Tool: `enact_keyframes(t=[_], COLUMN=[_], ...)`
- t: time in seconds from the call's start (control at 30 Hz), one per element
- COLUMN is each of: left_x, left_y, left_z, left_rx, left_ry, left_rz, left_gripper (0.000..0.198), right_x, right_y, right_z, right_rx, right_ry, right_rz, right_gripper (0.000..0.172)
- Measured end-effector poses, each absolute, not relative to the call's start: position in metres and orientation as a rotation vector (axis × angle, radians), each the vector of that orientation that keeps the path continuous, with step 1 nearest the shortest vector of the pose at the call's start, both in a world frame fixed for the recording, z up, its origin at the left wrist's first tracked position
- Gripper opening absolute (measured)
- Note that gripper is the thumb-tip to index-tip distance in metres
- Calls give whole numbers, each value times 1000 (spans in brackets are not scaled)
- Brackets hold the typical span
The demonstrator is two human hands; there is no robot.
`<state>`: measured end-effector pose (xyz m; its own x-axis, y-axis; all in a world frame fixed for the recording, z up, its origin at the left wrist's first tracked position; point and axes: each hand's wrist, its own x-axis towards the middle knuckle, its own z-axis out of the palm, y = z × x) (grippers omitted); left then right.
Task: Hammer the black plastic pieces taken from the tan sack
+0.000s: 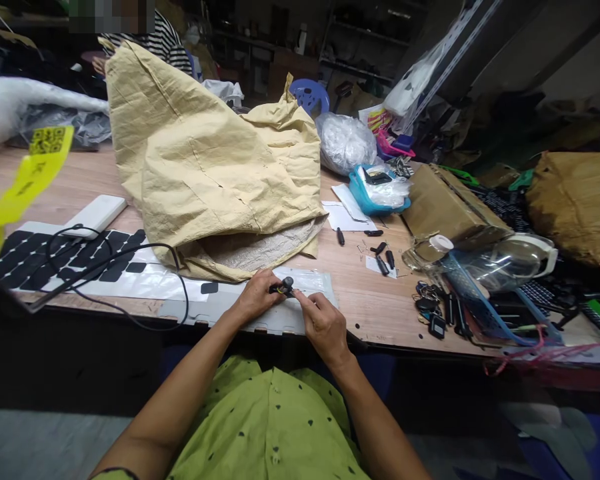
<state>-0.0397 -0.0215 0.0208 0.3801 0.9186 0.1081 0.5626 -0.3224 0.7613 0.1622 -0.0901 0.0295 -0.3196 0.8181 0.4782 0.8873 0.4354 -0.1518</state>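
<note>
My left hand (pixel 257 295) pinches a small black part with a round end (pixel 287 284) near the table's front edge. My right hand (pixel 326 325) is closed, its thumb and fingertips meeting the same part from the right. What kind of part it is does not show clearly. Both hands are over a pale flat sheet (pixel 293 320) on the table. Just beyond them lies the open mouth of a large cream-coloured sack (pixel 225 167) with a silvery lining. A strip with black rounded pads (pixel 115 267) stretches to the left, and a black cable (pixel 180 287) loops over it.
Several small black pieces (pixel 381 265) and white paper (pixel 347 217) lie to the right. Beyond are a blue tray of clear bags (pixel 380 190), a cardboard box (pixel 450 203) and a blue basket (pixel 480 293). A white box (pixel 96 215) sits left. Another person's striped sleeve (pixel 173 43) shows behind.
</note>
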Motion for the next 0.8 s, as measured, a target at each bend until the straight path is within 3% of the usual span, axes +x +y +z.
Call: enact_keyframes(t=[0.8], left_x=[-41], left_y=[-25], left_z=[22], left_rx=[2066], left_ry=[1219], left_rz=[806], left_gripper=[9], right_x=[199], right_y=[-43], right_z=[4], right_rx=[-1763], right_ry=[-1944], right_rz=[-283], right_gripper=[38])
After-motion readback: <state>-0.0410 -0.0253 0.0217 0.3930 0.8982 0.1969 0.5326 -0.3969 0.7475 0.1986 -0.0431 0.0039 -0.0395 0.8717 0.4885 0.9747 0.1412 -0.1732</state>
